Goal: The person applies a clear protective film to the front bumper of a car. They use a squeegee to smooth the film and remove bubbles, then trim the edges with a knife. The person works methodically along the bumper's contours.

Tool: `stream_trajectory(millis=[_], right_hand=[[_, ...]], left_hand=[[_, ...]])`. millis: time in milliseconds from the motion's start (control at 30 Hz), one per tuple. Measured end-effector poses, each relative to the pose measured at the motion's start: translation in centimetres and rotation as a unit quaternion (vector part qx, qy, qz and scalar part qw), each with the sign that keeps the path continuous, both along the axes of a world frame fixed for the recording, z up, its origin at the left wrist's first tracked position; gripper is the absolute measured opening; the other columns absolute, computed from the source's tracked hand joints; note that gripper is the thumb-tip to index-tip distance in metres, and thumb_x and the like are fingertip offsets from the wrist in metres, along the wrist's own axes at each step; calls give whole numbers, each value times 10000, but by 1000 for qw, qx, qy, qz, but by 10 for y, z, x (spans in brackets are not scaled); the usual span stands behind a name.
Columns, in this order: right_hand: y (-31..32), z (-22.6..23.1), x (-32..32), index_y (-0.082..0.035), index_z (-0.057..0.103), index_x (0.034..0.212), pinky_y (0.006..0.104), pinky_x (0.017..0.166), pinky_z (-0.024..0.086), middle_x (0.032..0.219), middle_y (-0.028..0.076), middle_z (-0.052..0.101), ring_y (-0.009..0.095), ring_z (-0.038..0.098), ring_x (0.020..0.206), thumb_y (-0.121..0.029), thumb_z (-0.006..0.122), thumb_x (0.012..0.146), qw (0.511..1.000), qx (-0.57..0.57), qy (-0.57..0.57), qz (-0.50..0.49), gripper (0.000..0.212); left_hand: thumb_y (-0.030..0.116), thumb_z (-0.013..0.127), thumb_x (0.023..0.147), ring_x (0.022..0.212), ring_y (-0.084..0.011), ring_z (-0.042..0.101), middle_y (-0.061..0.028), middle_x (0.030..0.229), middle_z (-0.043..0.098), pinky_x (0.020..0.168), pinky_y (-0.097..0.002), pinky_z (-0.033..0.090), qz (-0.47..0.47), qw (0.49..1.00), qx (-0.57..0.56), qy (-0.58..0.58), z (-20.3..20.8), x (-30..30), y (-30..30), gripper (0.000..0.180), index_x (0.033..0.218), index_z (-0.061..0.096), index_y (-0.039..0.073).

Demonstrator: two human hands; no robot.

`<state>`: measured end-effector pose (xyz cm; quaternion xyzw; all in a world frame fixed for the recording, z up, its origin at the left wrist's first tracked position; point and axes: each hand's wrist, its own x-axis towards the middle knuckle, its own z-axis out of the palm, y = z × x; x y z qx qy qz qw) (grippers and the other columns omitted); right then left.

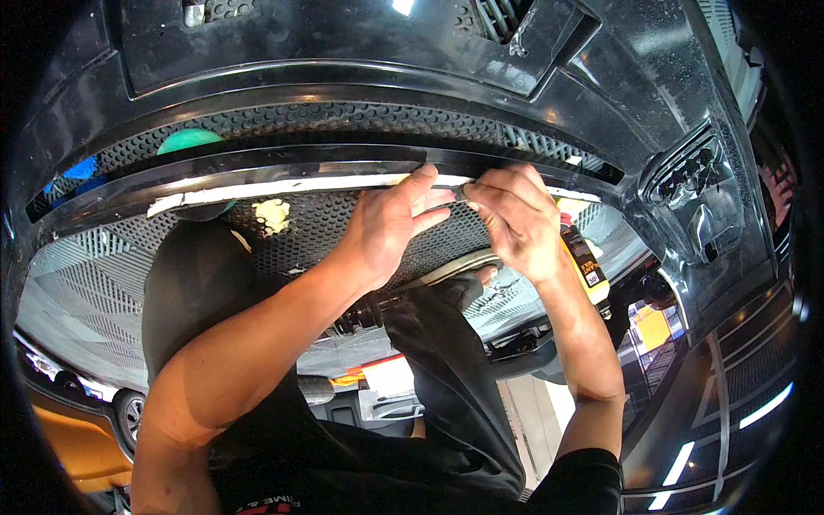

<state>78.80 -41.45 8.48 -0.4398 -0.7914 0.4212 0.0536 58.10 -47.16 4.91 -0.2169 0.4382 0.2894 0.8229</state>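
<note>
The white strip point(292, 184) runs left to right along the black panel point(335, 159). The left hand point(433, 184) is loosely open at it, with no visible hold; the right hand point(470, 193) pinches at its edge. A yellow bottle point(586, 266) lies beside the right forearm, a yellow sponge point(272, 215) farther left.

Orange car point(81, 446) at lower left, green rounded object point(190, 139), blue item point(81, 169)
</note>
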Motion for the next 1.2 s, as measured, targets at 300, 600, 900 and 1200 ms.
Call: stream_trajectory(millis=[300,600,900,1200], right_hand=[[-7,-1,-2,-13,803,1060,403,866,579,1072,111,742,307,695,979,44,831,733,1000,29,-7,-6,333],[-13,-4,-6,-14,800,1070,402,838,576,1029,121,731,315,694,953,52,836,787,999,46,-6,-20,293],[-7,-2,-9,-14,794,1067,402,836,571,1027,124,726,308,698,938,43,825,811,998,50,-19,-38,264],[-3,3,-10,-19,789,1054,409,861,573,1018,125,728,309,712,954,46,811,856,997,44,-21,-57,209]], left_hand=[[447,635,1094,1471,-438,461,-406,1507,459,1252,-554,408,-2,1000,16,7,-4,2,-3,825,1492,376,-228],[440,628,1101,1476,-431,459,-416,1518,445,1258,-540,407,-7,1000,13,17,-3,3,-3,814,1511,357,-209],[435,559,1126,1406,-407,569,-380,1445,562,1237,-519,427,-18,999,47,14,-7,3,-2,731,1477,421,-191],[308,576,1080,1364,-354,639,-273,1365,690,1207,-495,456,-6,995,86,-46,-20,-2,-14,452,1323,652,-66]])
